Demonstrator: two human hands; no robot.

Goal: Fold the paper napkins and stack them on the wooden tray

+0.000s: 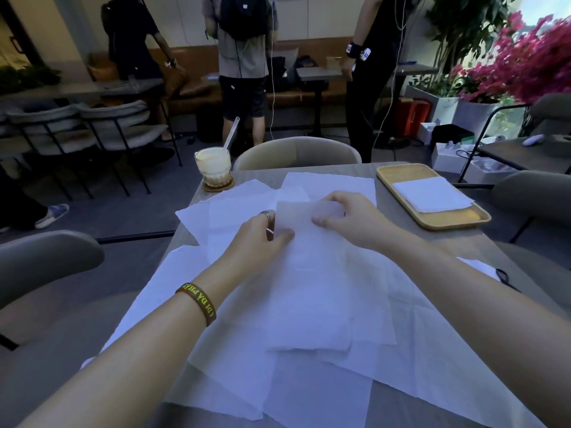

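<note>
napkin point(309, 242) far edge pinched — fingers point(279, 234) of both hands.

Mid-frame: a white half-folded napkin point(309, 248), thin, translucent at its raised far edge, long side running toward the lower frame. Beneath and around it: unfolded napkins point(309, 396), flat, overlapping, spilling toward lower left. Upper right: a pale oblong wooden tray point(398, 176), with a neat folded napkin stack point(432, 194) in its middle.
</note>
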